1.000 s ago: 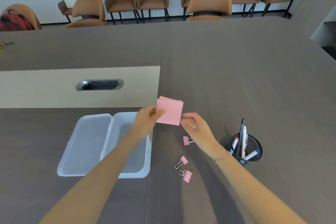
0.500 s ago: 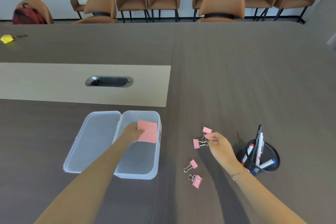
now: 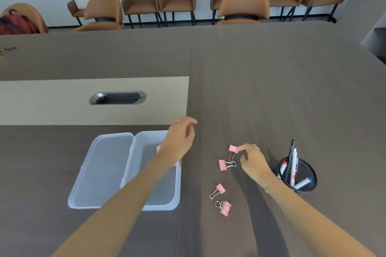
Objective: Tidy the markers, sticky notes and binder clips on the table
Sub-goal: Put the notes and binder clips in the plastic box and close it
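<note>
Now that the pink sticky-note pad (image 3: 159,149) lies released in the clear plastic box (image 3: 176,204) (mostly hidden), the left hand (image 3: 181,137) hovers empty, fingers apart; the right hand (image 3: 251,158) pinches a pink binder clip (image 3: 233,149) mid-table; notes sorted, clips next.

Both forearms are showing bare up to the bottom frame edge; no sleeves are showing. Left hand (image 3: 181,139) is wearing a thin, pale metallic ring, catching light at the top of a finger. Right hand (image 3: 251,159) is wearing a similar slim ring on one finger, glinting near the knuckle. Right wrist is carrying a fine chain bracelet (image 3: 269,186), delicate links with a small bead or charm hanging at the underside. Nails are appearing short; any polish is too small to tell.
</note>
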`<action>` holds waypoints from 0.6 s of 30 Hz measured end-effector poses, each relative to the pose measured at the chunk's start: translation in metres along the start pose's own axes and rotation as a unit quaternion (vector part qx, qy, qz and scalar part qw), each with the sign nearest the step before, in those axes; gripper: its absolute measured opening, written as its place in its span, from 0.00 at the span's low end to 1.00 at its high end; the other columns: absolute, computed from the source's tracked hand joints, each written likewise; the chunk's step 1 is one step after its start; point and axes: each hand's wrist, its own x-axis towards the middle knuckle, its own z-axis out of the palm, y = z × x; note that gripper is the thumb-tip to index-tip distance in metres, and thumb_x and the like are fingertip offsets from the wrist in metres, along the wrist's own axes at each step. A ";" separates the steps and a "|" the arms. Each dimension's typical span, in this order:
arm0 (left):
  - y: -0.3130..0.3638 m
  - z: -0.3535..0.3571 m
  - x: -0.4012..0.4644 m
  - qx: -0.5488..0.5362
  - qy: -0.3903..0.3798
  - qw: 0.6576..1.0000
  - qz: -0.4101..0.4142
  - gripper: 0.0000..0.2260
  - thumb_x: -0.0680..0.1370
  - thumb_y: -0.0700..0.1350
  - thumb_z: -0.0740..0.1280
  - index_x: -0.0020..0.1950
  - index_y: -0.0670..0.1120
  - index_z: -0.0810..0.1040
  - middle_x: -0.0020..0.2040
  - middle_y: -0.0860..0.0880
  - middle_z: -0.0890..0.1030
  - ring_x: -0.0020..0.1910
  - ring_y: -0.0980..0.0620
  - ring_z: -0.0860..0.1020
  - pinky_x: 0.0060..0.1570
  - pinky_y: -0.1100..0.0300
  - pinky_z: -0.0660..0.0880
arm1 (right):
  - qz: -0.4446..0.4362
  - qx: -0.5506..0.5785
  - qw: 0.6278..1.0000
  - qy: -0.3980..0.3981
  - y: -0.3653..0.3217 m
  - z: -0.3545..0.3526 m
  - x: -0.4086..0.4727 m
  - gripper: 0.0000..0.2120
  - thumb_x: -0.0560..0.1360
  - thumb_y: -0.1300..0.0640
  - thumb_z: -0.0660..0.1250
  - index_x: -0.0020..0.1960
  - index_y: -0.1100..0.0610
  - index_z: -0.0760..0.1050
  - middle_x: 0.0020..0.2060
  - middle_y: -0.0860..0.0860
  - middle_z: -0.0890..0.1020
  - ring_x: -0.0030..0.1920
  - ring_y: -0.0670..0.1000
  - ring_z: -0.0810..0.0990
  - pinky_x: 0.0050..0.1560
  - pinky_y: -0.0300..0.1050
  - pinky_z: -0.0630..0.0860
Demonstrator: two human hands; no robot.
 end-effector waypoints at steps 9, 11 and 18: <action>-0.016 0.103 -0.031 0.176 -0.259 0.950 0.014 0.25 0.78 0.45 0.63 0.74 0.45 0.62 0.72 0.43 0.65 0.69 0.42 0.69 0.66 0.50 0.70 | -0.136 -0.265 0.945 -0.134 0.010 0.005 0.023 0.38 0.74 0.74 0.59 0.76 0.49 0.53 0.78 0.48 0.52 0.76 0.55 0.54 0.71 0.50 0.68; -0.021 0.116 -0.031 0.197 -0.262 0.945 0.009 0.27 0.77 0.48 0.65 0.74 0.45 0.61 0.74 0.44 0.63 0.71 0.44 0.66 0.66 0.50 0.69 | -0.162 -0.307 0.926 -0.146 0.014 0.009 0.026 0.38 0.74 0.73 0.60 0.77 0.48 0.51 0.78 0.49 0.51 0.77 0.54 0.52 0.73 0.51 0.65; -0.024 0.131 -0.028 0.152 -0.212 0.965 0.040 0.15 0.77 0.46 0.66 0.62 0.45 0.75 0.63 0.47 0.73 0.60 0.48 0.74 0.56 0.53 0.75 | -0.135 -0.318 0.937 -0.051 0.030 0.019 0.024 0.24 0.77 0.68 0.59 0.71 0.54 0.65 0.65 0.56 0.70 0.64 0.56 0.70 0.57 0.48 0.76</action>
